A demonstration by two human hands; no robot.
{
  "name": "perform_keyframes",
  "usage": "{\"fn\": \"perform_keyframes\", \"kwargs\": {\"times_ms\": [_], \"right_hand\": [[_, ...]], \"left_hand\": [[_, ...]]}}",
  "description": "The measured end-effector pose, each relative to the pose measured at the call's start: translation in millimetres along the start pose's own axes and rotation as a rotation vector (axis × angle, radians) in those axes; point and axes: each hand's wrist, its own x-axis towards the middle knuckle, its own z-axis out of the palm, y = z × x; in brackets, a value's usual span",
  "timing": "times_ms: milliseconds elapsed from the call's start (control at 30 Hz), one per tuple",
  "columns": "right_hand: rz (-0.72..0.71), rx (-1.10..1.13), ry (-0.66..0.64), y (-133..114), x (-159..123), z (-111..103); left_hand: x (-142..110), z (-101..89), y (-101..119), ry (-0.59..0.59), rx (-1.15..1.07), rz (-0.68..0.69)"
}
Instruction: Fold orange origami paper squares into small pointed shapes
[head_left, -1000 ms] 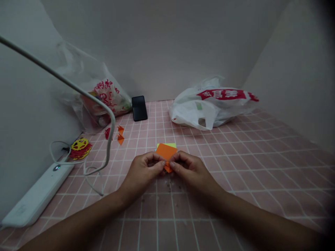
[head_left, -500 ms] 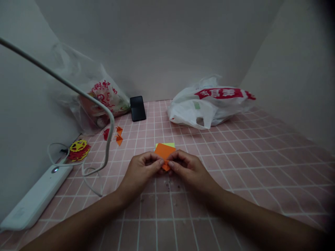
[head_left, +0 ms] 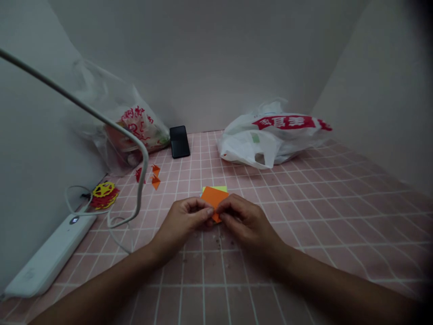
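An orange origami paper [head_left: 214,197] lies in the middle between my hands, its near corner folded. My left hand [head_left: 189,219] pinches the left side of that paper between thumb and fingertips. On the right edge, my right hand [head_left: 245,221] has its thumb and bent forefinger closed on the paper near the fold. Behind the orange sheet a yellow-green paper [head_left: 221,188] peeks out. Small folded orange paper pieces [head_left: 155,181] and a red one [head_left: 138,174] stand farther off to the left.
A white power bank [head_left: 50,257] with a cable [head_left: 142,180] lies at left, beside yellow and red cutouts [head_left: 104,192]. Toward the wall are a black phone [head_left: 180,141], a clear plastic bag [head_left: 125,131] and a white plastic bag [head_left: 250,142]. A pink checked cloth [head_left: 304,212] covers the table.
My right hand's forefinger and thumb have shifted slightly over the near fold, covering more of it. My left hand keeps its pinch. The whole view sways a little.
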Motion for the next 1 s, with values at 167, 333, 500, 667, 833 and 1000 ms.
{"fn": "perform_keyframes", "kwargs": {"times_ms": [167,333,500,667,833,1000], "right_hand": [[0.036,0.006,0.027,2.6,0.9,-1.9],[0.049,0.016,0.017,5.8,-0.4,-3.0],[-0.015,-0.012,0.01,4.0,-0.9,-4.4],[-0.079,-0.076,0.024,1.2,-0.4,-5.1],[-0.113,-0.103,0.031,0.8,0.4,-4.9],[-0.105,-0.116,0.034,2.2,-0.2,-4.7]], "left_hand": [[0.3,-3.0,1.8,-0.057,-0.112,-0.03],[0.5,-2.7,4.1,-0.042,-0.124,-0.039],[0.4,-3.5,3.0,-0.032,-0.118,-0.031],[0.3,-5.4,1.2,-0.05,-0.107,-0.006],[-0.6,-6.0,0.1,-0.043,-0.103,-0.004],[-0.8,-6.6,0.0,-0.056,-0.12,-0.006]]}}
